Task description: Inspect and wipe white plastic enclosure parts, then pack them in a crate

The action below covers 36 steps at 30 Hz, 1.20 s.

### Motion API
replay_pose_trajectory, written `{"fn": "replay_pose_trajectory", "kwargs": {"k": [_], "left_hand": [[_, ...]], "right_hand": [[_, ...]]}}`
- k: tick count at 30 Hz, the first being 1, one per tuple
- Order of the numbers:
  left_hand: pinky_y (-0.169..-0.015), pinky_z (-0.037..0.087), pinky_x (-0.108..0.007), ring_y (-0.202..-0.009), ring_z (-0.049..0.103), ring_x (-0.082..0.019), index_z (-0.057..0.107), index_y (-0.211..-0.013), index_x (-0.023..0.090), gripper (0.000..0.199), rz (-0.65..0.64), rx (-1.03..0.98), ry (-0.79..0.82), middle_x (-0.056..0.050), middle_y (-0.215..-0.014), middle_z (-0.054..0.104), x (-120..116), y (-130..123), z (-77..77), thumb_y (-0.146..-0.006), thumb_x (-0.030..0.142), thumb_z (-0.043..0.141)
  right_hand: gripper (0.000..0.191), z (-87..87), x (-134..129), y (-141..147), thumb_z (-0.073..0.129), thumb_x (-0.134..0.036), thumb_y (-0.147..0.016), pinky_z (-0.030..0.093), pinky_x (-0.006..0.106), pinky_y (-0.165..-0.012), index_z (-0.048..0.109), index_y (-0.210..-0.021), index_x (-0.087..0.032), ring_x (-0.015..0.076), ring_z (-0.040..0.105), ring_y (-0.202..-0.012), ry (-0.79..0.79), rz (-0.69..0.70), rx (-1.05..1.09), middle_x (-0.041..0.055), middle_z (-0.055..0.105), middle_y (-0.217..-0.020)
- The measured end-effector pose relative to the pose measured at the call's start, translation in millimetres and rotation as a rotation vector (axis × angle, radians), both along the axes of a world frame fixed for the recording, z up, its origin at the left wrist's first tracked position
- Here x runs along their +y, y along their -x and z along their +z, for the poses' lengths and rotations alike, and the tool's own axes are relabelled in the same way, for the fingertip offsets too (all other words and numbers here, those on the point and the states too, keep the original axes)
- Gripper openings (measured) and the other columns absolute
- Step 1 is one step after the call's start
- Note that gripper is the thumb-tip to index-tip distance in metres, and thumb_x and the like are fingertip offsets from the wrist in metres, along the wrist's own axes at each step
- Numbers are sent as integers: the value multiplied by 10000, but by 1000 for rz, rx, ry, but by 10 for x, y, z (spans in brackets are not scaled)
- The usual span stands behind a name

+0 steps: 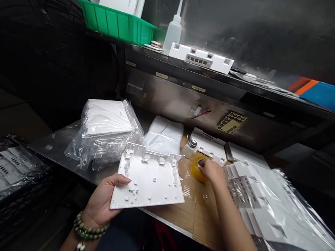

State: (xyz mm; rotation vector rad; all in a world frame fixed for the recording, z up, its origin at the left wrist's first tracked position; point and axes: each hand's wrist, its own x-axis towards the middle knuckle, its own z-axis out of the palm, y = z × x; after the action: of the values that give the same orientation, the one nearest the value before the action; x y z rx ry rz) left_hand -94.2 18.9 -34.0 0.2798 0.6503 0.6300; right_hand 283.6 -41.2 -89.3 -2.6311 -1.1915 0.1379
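Observation:
A white plastic cover [147, 182], its inner side with small clips facing up, is held at its left edge by my left hand [105, 196], thumb on top. My right hand [212, 171] grips a roll of yellow tape [198, 168] at the bench's middle, fingers partly hidden by the roll and hand. Just behind the roll lies a white device housing [208, 144] with a small metal-topped bottle [191, 144] at its left. A stack of white sheets or bags [165, 135] lies behind the cover.
Plastic-wrapped white parts [106, 124] stand at the left, and more bagged housings [255, 199] at the right. A shelf [150, 55] above holds a green basket [114, 23], a squeeze bottle [173, 32] and a white housing [201, 59]. A crate of bagged parts [5, 168] is lower left.

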Motion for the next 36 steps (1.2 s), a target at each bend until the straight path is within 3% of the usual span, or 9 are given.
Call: {"fn": "replay_pose_trajectory", "kwargs": {"k": [5,9,14,20,26,29,31,33,36], "left_hand": [[-1026,536,-604,-1157,679,-406,255,-1593,118,899,17,41,-17,-208,-1254,715,55,44,-45,-768,-79,554],[-1013,547,-592,-1130,696,-396,280,-1586,129,904,31,36,-33,-200,-1227,730,37,-37,-52,-753,-90,555],[-1015,546,-578,-1150,683,-406,321,-1568,107,881,-5,-33,24,-208,-1236,723,-19,-88,-56,-741,-78,560],[-1027,533,-566,-1119,701,-393,356,-1557,121,882,43,-52,31,-192,-1220,734,-3,-64,-54,-723,-87,550],[-1054,514,-539,-1092,717,-357,356,-1556,120,885,64,-106,-8,-178,-1216,737,34,-163,46,-716,-95,534],[-1048,517,-532,-1066,728,-342,386,-1539,117,822,51,-131,-33,-179,-1201,740,57,-247,103,-753,-68,540],[-1037,525,-521,-1043,736,-331,405,-1527,120,778,44,-137,-55,-175,-1182,746,57,-309,135,-781,-47,554],[-1025,534,-499,-1024,742,-317,418,-1518,126,753,45,-151,-84,-167,-1162,753,37,-377,164,-797,-41,555],[-1011,542,-456,-998,749,-296,436,-1504,124,727,36,-154,-127,-156,-1136,761,-21,-475,198,-806,-45,549]], "right_hand": [[349,195,-108,24,518,-434,-976,503,375,-835,702,-1187,-225,271,697,-1007,-142,-6,-98,100,753,-1078],[388,403,170,14,462,-437,-999,466,308,-893,667,-1277,-260,228,650,-1130,-278,79,-183,62,693,-1275],[267,558,567,-13,607,-316,-912,456,308,-804,759,-1096,-197,240,682,-989,-278,155,-250,90,748,-1105],[156,571,696,11,643,-193,-842,439,301,-736,798,-849,-210,233,687,-903,-250,250,-271,73,764,-985],[174,688,594,92,641,-234,-873,478,341,-786,787,-954,-185,261,686,-942,-343,210,-247,100,758,-1045],[294,754,299,475,625,-354,-934,514,360,-849,725,-1163,-198,242,684,-971,-529,218,-191,86,738,-1127],[249,761,21,916,652,-368,-935,537,355,-856,725,-1131,-232,220,685,-964,-754,381,-76,55,738,-1091],[171,732,-250,1425,676,-307,-932,556,331,-875,716,-1088,-250,197,679,-1003,-818,620,35,43,718,-1074],[183,636,-513,2060,665,-187,-933,574,258,-751,708,-1097,-256,156,665,-947,-771,766,192,45,658,-1052]]}}
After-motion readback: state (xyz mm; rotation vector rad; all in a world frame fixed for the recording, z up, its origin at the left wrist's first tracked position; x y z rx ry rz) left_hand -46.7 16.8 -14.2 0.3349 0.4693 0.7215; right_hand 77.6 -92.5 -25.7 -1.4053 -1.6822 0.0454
